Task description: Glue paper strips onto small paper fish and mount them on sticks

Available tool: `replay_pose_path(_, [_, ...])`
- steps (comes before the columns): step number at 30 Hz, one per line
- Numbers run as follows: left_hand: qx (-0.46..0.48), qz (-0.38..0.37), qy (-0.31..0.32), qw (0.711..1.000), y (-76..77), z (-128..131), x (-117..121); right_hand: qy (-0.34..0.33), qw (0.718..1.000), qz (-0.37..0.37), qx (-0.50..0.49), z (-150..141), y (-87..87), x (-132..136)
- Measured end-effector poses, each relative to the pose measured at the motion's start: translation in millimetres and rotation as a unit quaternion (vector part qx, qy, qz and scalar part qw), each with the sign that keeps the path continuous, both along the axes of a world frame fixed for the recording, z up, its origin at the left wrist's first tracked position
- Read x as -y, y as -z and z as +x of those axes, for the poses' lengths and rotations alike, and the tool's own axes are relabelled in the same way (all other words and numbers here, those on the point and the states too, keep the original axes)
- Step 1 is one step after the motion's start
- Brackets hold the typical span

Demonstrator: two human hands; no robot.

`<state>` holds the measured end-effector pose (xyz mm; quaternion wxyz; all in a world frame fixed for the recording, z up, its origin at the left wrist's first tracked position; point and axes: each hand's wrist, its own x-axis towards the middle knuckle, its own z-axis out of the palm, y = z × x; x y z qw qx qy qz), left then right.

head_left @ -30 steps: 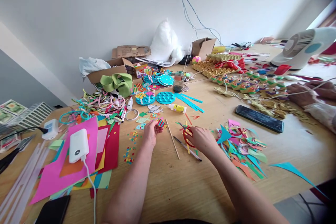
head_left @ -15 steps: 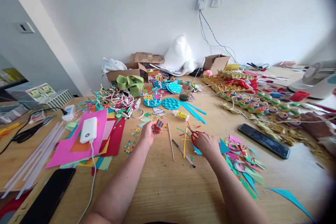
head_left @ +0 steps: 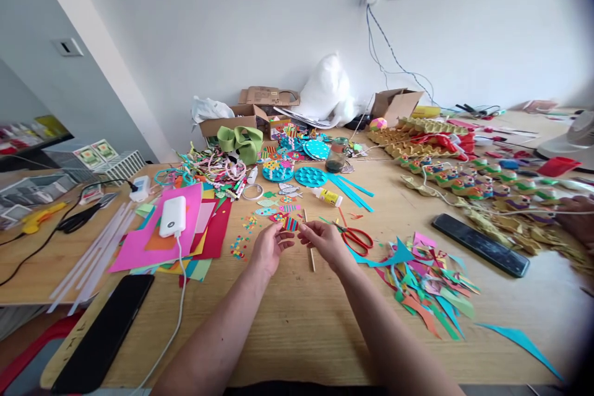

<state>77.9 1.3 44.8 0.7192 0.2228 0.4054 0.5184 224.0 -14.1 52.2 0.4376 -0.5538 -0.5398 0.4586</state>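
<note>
My left hand (head_left: 267, 249) holds a small striped paper fish (head_left: 291, 223) between thumb and fingers, above the table. The fingers of my right hand (head_left: 327, 245) pinch the fish's right side. Just right of that hand, red-handled scissors (head_left: 358, 240) lie on the tabletop. A wooden stick (head_left: 312, 258) is partly hidden behind my right hand. Beyond my hands lie several paper fish (head_left: 268, 202) and a glue bottle (head_left: 328, 197). Small coloured paper dots (head_left: 239, 247) are scattered to the left of my left hand.
Coloured paper sheets (head_left: 216, 232) and a white power bank (head_left: 173, 216) with a cable lie left. Paper scraps (head_left: 429, 284) and a phone (head_left: 480, 244) are on the right. A glass jar (head_left: 336, 156) stands at the back. Another person's hand (head_left: 575, 213) shows at the right edge.
My right hand has let go of the scissors and moved left to pinch the striped paper fish. The scissors now lie on the table. The camera view has shifted slightly.
</note>
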Motion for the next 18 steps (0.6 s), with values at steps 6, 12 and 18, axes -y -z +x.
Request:
replay_pose_path(6, [-0.034, 0.037, -0.039, 0.998, 6.5, -10, 3, 0.031, 0.995, -0.008, -0.093, -16, 15.0, -11])
replay_pose_path(12, [-0.068, 0.080, -0.089, 0.990, 15.5, -19, 1, 0.026, 0.997, -0.053, -0.041, -3, 11.0, -13])
replay_pose_path(18, [-0.106, 0.104, -0.134, 0.980, 22.8, -22, 1, -0.082, 0.985, -0.116, 0.093, 3, 15.3, -3])
